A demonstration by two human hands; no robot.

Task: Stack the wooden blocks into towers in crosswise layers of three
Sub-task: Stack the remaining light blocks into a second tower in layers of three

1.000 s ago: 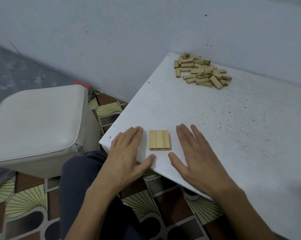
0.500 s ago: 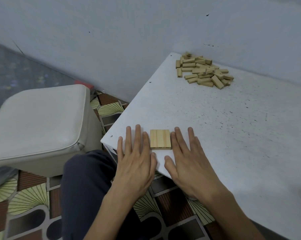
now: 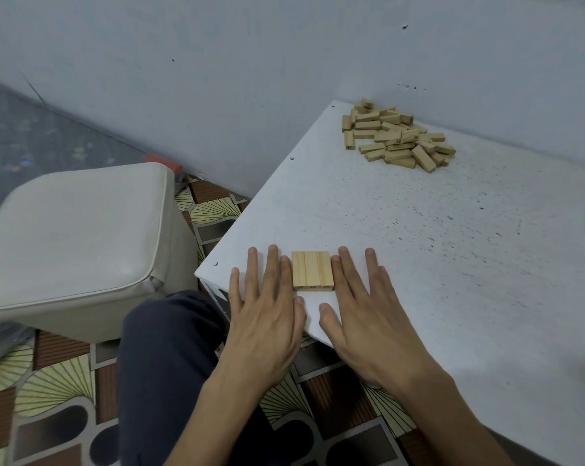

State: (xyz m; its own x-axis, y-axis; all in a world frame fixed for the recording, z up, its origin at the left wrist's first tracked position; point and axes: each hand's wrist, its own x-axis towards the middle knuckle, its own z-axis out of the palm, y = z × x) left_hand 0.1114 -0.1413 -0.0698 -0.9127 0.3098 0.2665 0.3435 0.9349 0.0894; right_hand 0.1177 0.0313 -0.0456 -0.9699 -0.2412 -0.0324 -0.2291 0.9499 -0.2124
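Note:
Three wooden blocks lie side by side as one flat layer (image 3: 312,271) near the front corner of the white table (image 3: 418,247). My left hand (image 3: 267,304) lies flat with straight fingers, its index finger against the layer's left side. My right hand (image 3: 361,304) lies flat too, its index finger against the layer's right side. A loose pile of several wooden blocks (image 3: 395,136) sits at the table's far corner by the wall.
A cream padded stool (image 3: 79,243) stands left of the table. The grey wall (image 3: 284,62) runs behind the table. My knee in dark trousers (image 3: 170,348) is below the table's front corner, over a patterned floor (image 3: 48,381).
Both hands moved inward from spread positions until their straight fingers came against the two sides of the three-block layer. The layer stays in the same place.

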